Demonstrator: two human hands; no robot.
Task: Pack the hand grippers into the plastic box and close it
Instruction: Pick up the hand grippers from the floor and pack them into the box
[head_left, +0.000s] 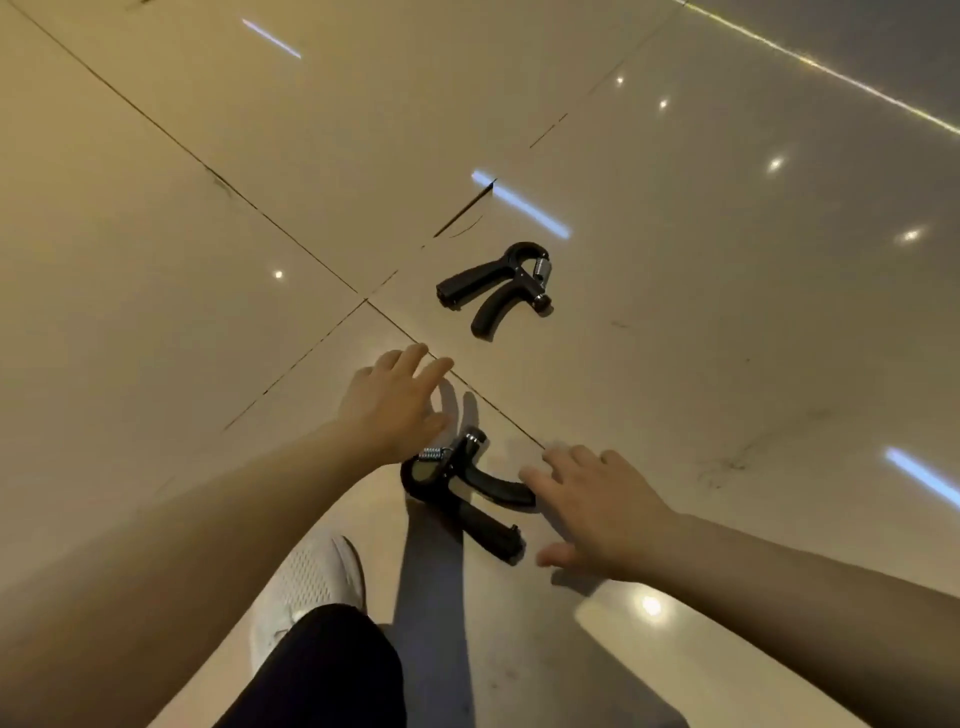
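Pickup stage: my right hand and left hand, both spread empty, flank the near hand gripper on the floor tiles; box unseen.

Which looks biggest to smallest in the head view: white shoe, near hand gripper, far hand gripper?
1. White shoe, largest, though partly hidden by the leg.
2. Near hand gripper.
3. Far hand gripper.
The two grippers look like the same model; the near one appears only slightly bigger, likely from nearness to the camera.

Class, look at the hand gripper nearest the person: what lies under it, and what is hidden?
Under the near hand gripper lies glossy floor tile and its own shadow. The right hand covers the end of one handle, so the floor beneath that tip cannot be seen.
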